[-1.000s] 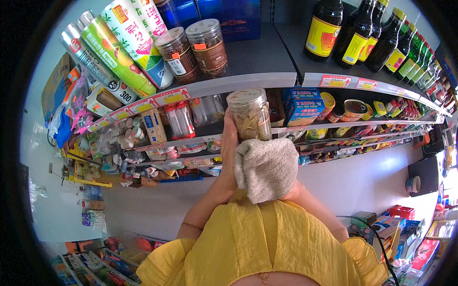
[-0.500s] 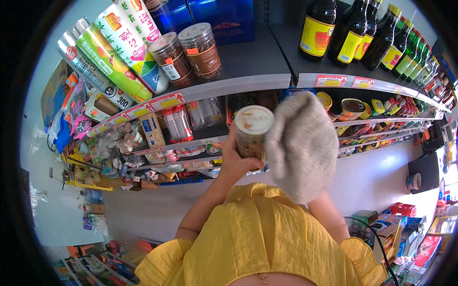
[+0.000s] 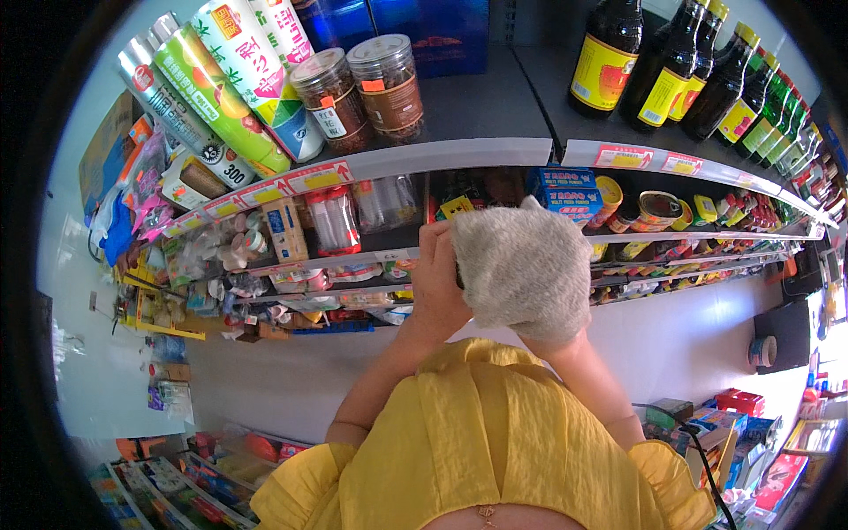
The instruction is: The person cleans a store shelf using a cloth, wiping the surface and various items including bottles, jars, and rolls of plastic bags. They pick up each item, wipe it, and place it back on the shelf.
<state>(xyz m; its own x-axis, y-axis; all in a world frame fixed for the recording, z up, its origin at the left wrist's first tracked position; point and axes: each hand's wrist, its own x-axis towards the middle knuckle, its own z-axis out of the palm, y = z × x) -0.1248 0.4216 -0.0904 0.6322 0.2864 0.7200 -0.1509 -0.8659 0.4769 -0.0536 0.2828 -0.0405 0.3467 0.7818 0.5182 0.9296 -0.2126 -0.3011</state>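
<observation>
My left hand (image 3: 437, 283) is raised in front of the second shelf and grips a clear jar, which my fingers and the cloth hide almost fully. A fluffy grey-white cloth (image 3: 526, 269) is pressed over the jar. It covers my right hand (image 3: 556, 346), of which only the wrist shows below the cloth. Both forearms rise from my yellow top (image 3: 495, 442).
The top shelf (image 3: 459, 155) bears two clear jars of brown contents (image 3: 358, 84), rolls of wrap (image 3: 221, 88), blue boxes (image 3: 424, 26) and dark sauce bottles (image 3: 609, 57). The second shelf holds small clear jars (image 3: 331, 216), a blue box (image 3: 570, 190) and tins (image 3: 658, 208). Packets crowd the lower shelves.
The jar stood upright above the cloth, then tilted towards me. The cloth has since moved up and over it, so the jar and its lid are covered.
</observation>
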